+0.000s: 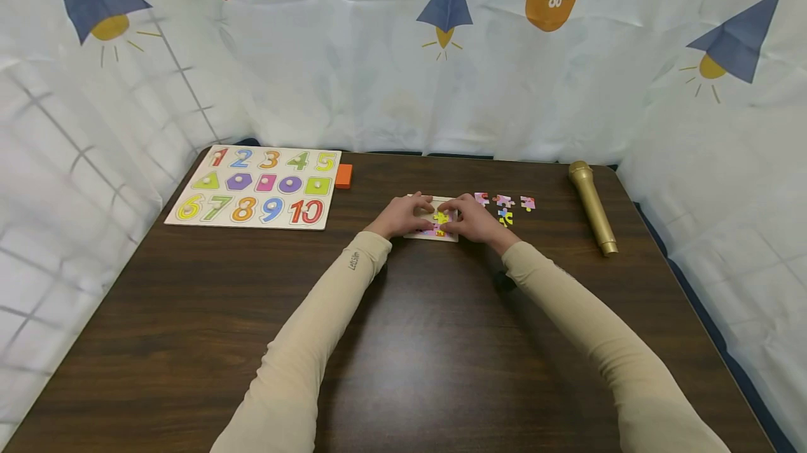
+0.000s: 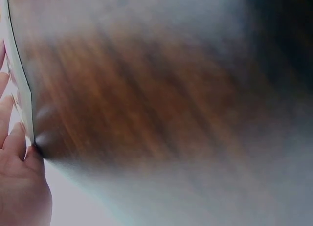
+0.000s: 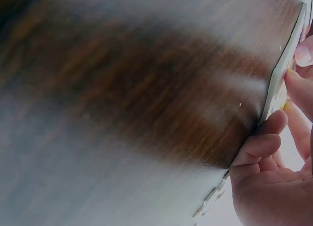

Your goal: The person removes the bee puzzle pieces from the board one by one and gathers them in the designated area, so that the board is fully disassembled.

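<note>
A small jigsaw board (image 1: 435,236) with a pale frame lies on the dark table, with pink and yellow pieces in it. My left hand (image 1: 401,216) rests over its left side, thumb and fingers bent onto the board; whether they grip anything is hidden. From the other side my right hand (image 1: 477,220) pinches a yellow puzzle piece (image 1: 441,217) between thumb and forefinger, at the board's surface. Both wrist views catch the board edge-on, with the left hand (image 2: 22,182) and the right hand (image 3: 274,187) beside its edge.
Several loose puzzle pieces (image 1: 504,201) lie right of the board. Farther right is a gold microphone-shaped object (image 1: 592,208). A number-and-shape board (image 1: 252,187) sits at the back left, an orange block (image 1: 343,176) by its edge. A printed curtain (image 1: 378,75) hangs behind the table.
</note>
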A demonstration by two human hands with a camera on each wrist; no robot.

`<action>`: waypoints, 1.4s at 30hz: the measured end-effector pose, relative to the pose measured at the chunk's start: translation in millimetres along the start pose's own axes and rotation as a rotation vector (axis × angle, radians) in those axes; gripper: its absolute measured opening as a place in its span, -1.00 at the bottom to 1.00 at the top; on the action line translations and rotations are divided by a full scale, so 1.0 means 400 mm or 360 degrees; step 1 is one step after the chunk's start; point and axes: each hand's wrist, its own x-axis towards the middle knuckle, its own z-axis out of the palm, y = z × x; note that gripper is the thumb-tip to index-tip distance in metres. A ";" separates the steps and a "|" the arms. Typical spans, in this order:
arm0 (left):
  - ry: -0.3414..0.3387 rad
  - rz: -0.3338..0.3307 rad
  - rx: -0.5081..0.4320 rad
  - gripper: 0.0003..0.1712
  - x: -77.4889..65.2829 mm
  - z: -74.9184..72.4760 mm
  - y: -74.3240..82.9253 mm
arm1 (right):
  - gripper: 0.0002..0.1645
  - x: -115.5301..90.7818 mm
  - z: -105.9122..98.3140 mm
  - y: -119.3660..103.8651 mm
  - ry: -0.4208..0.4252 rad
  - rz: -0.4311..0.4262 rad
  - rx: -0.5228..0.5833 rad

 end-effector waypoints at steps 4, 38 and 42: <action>0.0002 0.0005 0.0004 -0.54 0.001 0.001 -0.001 | -0.50 0.001 0.001 0.001 -0.0011 -0.0001 -0.0007; -0.0033 -0.0028 -0.0003 -0.51 -0.002 -0.002 0.001 | -0.57 0.004 0.006 0.014 0.0060 -0.0023 -0.0057; -0.0037 -0.0039 -0.0002 -0.52 -0.003 -0.005 0.003 | -0.58 0.005 0.005 0.013 0.0071 -0.0019 -0.0060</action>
